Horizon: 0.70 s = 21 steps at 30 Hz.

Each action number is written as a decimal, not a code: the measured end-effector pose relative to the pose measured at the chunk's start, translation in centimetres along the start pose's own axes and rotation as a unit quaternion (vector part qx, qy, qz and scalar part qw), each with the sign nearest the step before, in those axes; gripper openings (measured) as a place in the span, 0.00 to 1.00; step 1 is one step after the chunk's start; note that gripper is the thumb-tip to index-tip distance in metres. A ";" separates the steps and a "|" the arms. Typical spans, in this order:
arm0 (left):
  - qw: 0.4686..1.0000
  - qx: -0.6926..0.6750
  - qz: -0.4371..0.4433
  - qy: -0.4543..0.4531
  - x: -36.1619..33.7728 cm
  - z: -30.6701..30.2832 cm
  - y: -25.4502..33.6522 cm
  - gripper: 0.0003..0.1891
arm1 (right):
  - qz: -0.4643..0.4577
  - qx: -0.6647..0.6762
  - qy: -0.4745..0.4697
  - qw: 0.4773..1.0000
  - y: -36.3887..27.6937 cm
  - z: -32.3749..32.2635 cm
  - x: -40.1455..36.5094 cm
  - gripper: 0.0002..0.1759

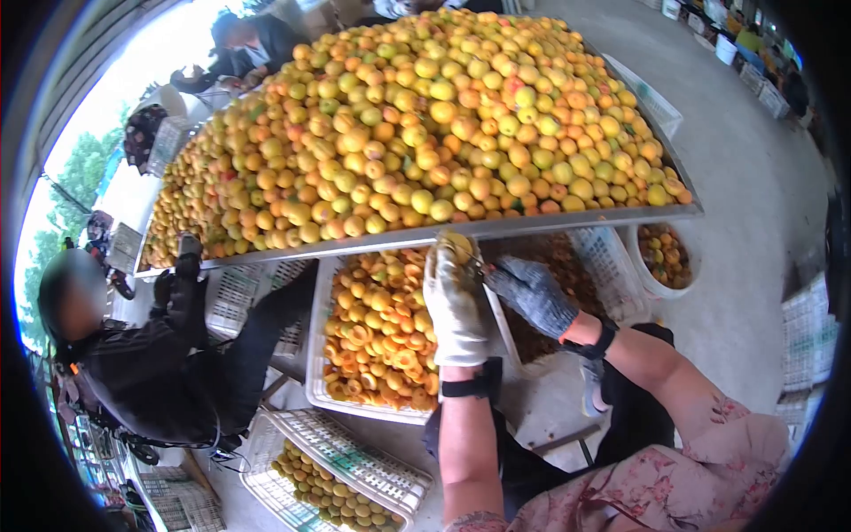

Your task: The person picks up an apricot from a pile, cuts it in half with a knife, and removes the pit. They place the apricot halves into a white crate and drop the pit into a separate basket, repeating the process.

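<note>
My left hand (455, 297), in a white glove, is closed around a yellow apricot (458, 243) at the near edge of the metal table. My right hand (534, 294) wears a grey knit glove and grips a thin dark tool (484, 265) whose tip meets the apricot; its exact kind is too small to make out. Under my left forearm stands a white crate of halved apricots (370, 324). Below my right hand is another crate with dark brown pits (567, 266), partly hidden by the hand. A large heap of whole apricots (417, 124) covers the table beyond both hands.
The table's metal rim (355, 244) runs just past my hands. A white bucket of fruit (663, 257) stands at the right. Stacked crates (332, 470) with greenish fruit sit at lower left. A co-worker in black (168, 372) sits at left; another person (257, 44) is across the table.
</note>
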<state>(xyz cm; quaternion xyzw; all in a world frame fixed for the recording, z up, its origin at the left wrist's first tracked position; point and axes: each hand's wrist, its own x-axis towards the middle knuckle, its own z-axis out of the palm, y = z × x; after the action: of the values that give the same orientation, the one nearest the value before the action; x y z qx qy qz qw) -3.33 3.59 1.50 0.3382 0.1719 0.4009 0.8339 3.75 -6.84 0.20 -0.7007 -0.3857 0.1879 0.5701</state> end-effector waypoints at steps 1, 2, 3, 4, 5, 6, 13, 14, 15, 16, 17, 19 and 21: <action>0.999 0.014 -0.012 0.037 0.0 0.5 0.1 0.15 | -0.080 -0.054 0.030 0.995 0.3 0.2 0.4 0.11; 0.996 0.032 -0.020 0.078 -0.4 0.8 0.3 0.15 | -0.079 -0.055 0.023 0.995 -0.1 0.1 0.3 0.11; 0.994 0.071 0.007 0.080 -0.7 0.8 0.3 0.15 | -0.103 -0.080 0.017 0.991 0.9 0.3 0.4 0.11; 0.990 0.110 0.031 0.082 -0.8 0.8 0.3 0.15 | 0.022 0.046 -0.007 0.999 0.5 0.4 0.5 0.10; 0.990 0.115 0.033 0.081 -0.9 1.2 0.7 0.16 | -0.004 0.034 -0.013 0.999 2.0 0.6 0.5 0.09; 0.989 0.120 0.027 0.079 -1.2 1.6 0.8 0.17 | -0.015 0.047 0.006 0.999 0.8 0.7 0.4 0.08; 0.989 0.149 -0.019 0.005 -0.9 0.3 1.2 0.21 | 0.138 0.288 -0.024 0.947 1.0 0.4 0.2 0.08; 0.991 0.136 0.006 0.005 -1.0 0.6 1.0 0.20 | 0.177 0.328 -0.037 0.927 0.3 0.0 0.1 0.08; 0.987 0.157 0.024 -0.005 -1.0 0.3 0.8 0.20 | 0.189 0.328 -0.033 0.925 -0.2 0.0 0.1 0.09; 0.983 0.179 0.041 -0.014 -1.0 0.1 0.7 0.19 | 0.191 0.329 -0.036 0.924 -0.4 0.0 0.1 0.09; 0.983 0.180 0.039 -0.011 -1.2 -0.1 0.6 0.19 | 0.144 0.271 -0.038 0.951 -0.5 0.1 0.1 0.09; 0.984 0.175 0.004 0.046 -1.3 -0.1 0.7 0.19 | 0.091 0.135 -0.041 0.986 -1.2 0.1 0.0 0.08; 0.979 0.200 0.011 0.024 -1.3 -0.6 1.1 0.20 | 0.084 0.134 -0.036 0.987 -1.5 0.3 -0.2 0.08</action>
<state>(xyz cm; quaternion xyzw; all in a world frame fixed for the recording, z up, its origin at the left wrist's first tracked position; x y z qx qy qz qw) -5.08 3.31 1.80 0.4904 0.2649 0.3756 0.7404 2.91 -6.74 1.53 -0.6407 -0.3173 0.3101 0.6266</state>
